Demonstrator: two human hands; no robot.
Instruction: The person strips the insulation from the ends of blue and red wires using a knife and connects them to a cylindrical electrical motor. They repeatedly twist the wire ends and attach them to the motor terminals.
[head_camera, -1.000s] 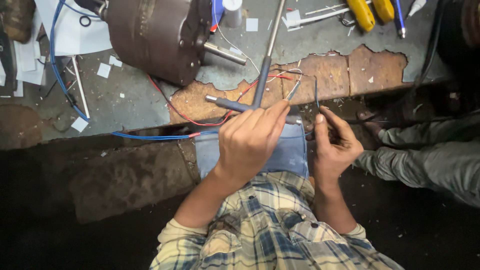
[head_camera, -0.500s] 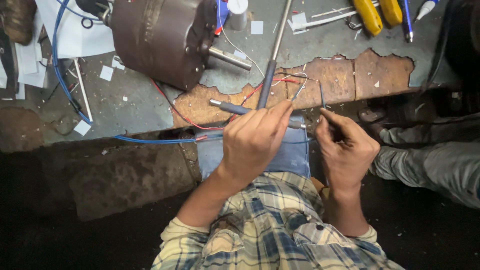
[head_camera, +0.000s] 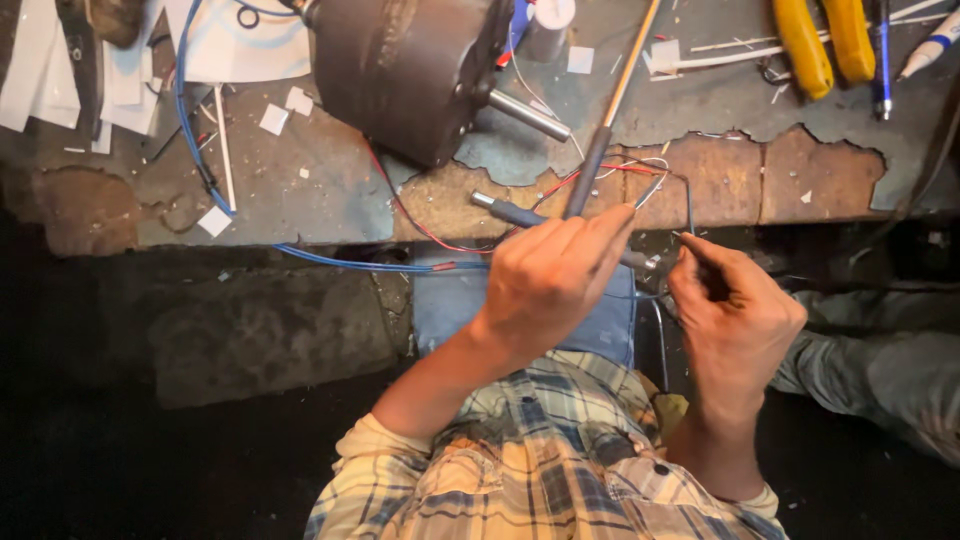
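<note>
Person, seen from the head camera. Shirt: plaid weave in pale yellow, blue-grey and white, long sleeves rolled back to the forearms, small buttons visible on the cloth. Trousers: faded blue denim. Left hand: bare, no glove, ring or watch visible. Right hand: bare likewise, its cuff pale yellow at the wrist.
</note>
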